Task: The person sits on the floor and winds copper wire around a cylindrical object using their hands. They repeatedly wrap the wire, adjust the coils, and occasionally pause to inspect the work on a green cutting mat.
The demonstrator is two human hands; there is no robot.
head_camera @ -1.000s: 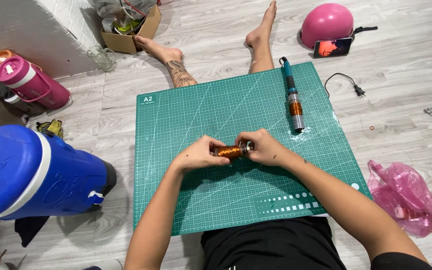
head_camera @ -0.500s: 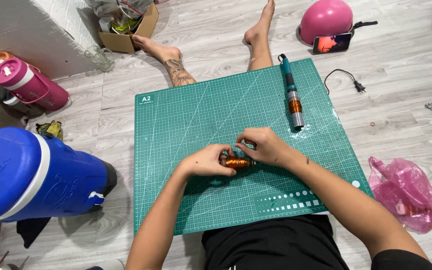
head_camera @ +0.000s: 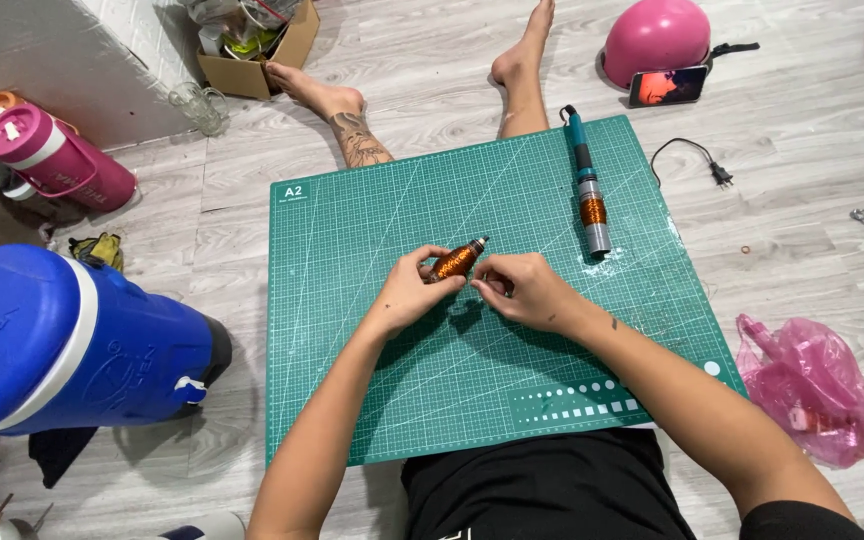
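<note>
Over the middle of a green cutting mat (head_camera: 372, 380), my left hand (head_camera: 410, 292) grips a small rod wound with copper wire (head_camera: 457, 260), tilted up to the right. My right hand (head_camera: 522, 290) is just right of the coil, fingertips pinched close to its lower end. Whether a wire strand runs between them is too fine to see. A second rod (head_camera: 588, 198) with a teal handle, a copper coil and a grey tip lies on the mat's right side, apart from both hands.
A large blue water jug (head_camera: 52, 345) lies to the left. A pink bottle (head_camera: 57, 160) and a cardboard box (head_camera: 257, 50) sit at the back left. A pink helmet (head_camera: 657, 35), phone (head_camera: 667, 85), power plug (head_camera: 717, 172) and pink plastic bag (head_camera: 812, 385) are on the right. My bare legs extend past the mat.
The coil has been turned from lying level between both hands to pointing up and right. My right hand has slid off its end and now pinches beside it.
</note>
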